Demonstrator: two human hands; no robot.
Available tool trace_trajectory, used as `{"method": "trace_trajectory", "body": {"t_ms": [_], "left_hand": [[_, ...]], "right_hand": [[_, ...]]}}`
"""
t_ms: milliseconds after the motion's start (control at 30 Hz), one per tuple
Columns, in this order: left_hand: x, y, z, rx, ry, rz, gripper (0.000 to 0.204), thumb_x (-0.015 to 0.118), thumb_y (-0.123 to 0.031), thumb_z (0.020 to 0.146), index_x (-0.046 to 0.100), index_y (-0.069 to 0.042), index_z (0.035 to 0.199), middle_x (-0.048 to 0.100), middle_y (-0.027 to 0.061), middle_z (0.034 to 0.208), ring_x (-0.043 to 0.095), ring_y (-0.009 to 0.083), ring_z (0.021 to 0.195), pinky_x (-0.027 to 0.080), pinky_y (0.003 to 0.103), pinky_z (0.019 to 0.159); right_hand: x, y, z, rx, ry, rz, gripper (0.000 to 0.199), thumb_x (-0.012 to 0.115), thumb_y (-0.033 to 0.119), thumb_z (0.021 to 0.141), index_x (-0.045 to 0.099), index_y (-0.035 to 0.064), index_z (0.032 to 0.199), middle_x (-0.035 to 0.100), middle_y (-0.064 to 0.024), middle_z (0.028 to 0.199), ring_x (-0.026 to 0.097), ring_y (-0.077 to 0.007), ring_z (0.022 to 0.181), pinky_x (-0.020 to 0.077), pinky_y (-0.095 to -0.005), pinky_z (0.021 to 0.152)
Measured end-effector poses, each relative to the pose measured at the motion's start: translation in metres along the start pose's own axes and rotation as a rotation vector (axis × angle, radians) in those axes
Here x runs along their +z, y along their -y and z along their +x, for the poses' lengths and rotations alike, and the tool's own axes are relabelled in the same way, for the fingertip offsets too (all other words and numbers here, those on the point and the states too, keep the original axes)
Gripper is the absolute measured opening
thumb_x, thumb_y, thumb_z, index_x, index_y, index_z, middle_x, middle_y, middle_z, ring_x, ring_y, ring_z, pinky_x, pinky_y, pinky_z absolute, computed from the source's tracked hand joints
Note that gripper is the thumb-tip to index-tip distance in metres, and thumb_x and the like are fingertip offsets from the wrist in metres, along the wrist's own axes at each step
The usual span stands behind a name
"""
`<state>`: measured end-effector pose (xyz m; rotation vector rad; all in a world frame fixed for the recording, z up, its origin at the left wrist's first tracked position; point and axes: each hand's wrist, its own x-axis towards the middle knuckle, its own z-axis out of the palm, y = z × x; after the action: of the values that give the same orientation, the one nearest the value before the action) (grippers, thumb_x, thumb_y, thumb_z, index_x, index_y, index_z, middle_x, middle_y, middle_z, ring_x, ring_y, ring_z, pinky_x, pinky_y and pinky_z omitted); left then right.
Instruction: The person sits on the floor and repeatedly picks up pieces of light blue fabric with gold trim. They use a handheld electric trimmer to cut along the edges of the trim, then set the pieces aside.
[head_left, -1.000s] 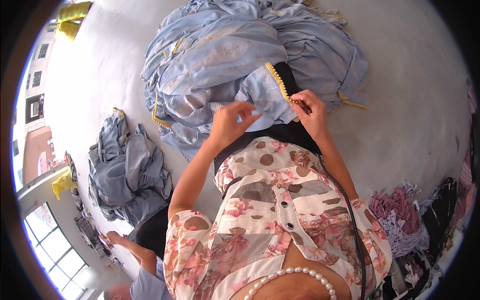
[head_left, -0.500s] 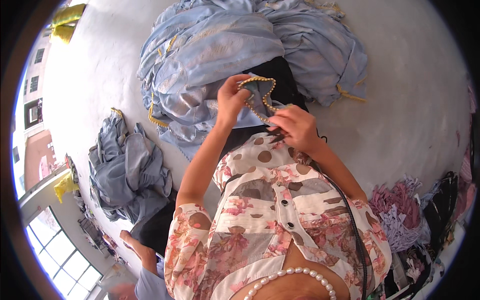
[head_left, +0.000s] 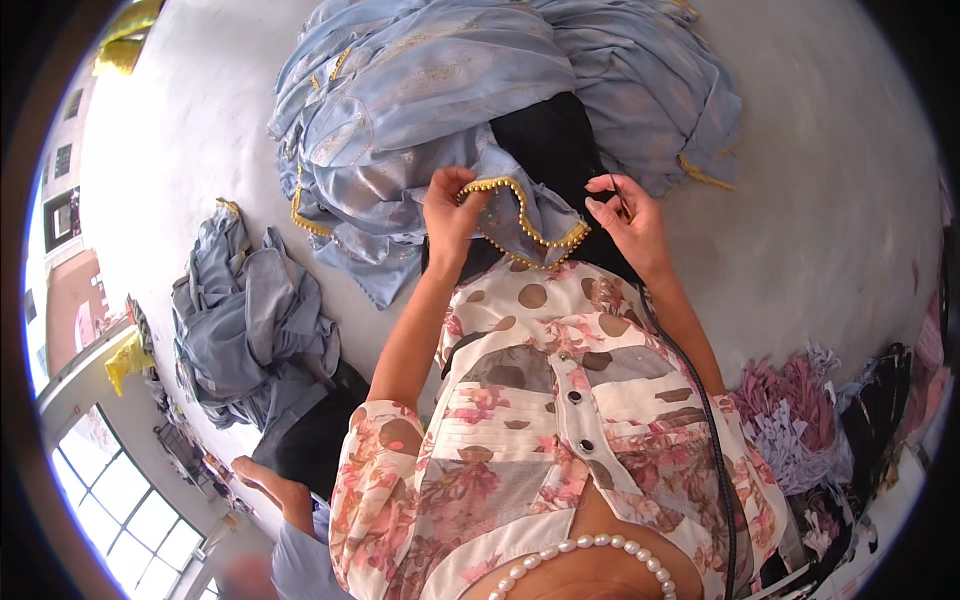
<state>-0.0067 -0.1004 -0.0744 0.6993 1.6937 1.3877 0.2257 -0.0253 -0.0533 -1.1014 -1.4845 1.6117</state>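
Note:
My left hand (head_left: pixel 451 215) pinches the edge of a light blue cloth (head_left: pixel 430 75) between thumb and fingers. A gold beaded trim (head_left: pixel 524 222) runs along that edge and loops down over my lap to a corner on the right. Apart from the cloth, to the right of that corner, my right hand (head_left: pixel 630 222) is raised with its fingers drawn together. A thin dark tool (head_left: pixel 626 208) shows among its fingers; its exact kind is hard to make out. The rest of the blue cloth lies in a big heap in front of me, over black fabric (head_left: pixel 550 135).
Another greyish-blue cloth heap (head_left: pixel 250 325) lies at left, beside a co-worker's arm (head_left: pixel 285 495). Pink and lilac bundles of fabric strips (head_left: pixel 800 420) sit at lower right. A black cord (head_left: pixel 705 430) hangs down my front. Yellow cloth (head_left: pixel 128 362) shows at the far left.
My right hand has moved away from the beaded trim, to the right and slightly up. The trimmed corner now hangs free of it, while my left hand keeps its hold.

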Motion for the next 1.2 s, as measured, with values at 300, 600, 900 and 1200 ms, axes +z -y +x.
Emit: {"method": "trace_trajectory", "body": {"t_ms": [300,600,900,1200], "left_hand": [[0.015,-0.023,0.001,0.061,0.146,0.042,0.032,0.047,0.012,0.073,0.064,0.001,0.098,0.065,0.0083,0.097,0.062,0.0143,0.087,0.048,0.027,0.079],[0.036,-0.058,-0.012,-0.287,0.288,-0.889,0.017,0.046,-0.002,0.086,0.057,-0.004,0.099,0.064,0.0079,0.095,0.064,0.0174,0.084,0.053,0.031,0.076],[0.052,-0.055,-0.021,-0.158,0.218,-0.848,0.025,0.040,0.008,0.080,0.054,-0.004,0.098,0.060,0.0074,0.097,0.060,0.0147,0.087,0.052,0.029,0.076],[0.051,-0.051,-0.019,-0.269,0.217,-0.820,0.020,0.043,0.002,0.083,0.054,-0.006,0.098,0.060,0.0064,0.094,0.060,0.0150,0.082,0.052,0.029,0.074]], "right_hand": [[0.029,0.026,0.017,-0.213,0.031,-0.267,0.027,0.069,0.014,0.080,0.056,0.0023,0.100,0.061,-0.0056,0.085,0.058,-0.0105,0.069,0.0486,-0.0231,0.062],[0.034,0.055,0.009,-0.304,0.031,-0.330,0.028,0.068,0.017,0.081,0.055,0.0016,0.100,0.060,-0.0078,0.077,0.061,-0.0143,0.066,0.0506,-0.0260,0.058],[0.048,0.056,0.012,-0.399,-0.056,-0.339,0.024,0.070,0.012,0.079,0.056,0.0014,0.095,0.061,-0.0087,0.073,0.062,-0.0154,0.062,0.0513,-0.0261,0.057],[0.044,0.051,0.016,-0.219,-0.149,-0.031,0.014,0.065,0.009,0.084,0.056,0.0016,0.092,0.058,-0.0004,0.070,0.053,-0.0055,0.062,0.0430,-0.0189,0.055]]}}
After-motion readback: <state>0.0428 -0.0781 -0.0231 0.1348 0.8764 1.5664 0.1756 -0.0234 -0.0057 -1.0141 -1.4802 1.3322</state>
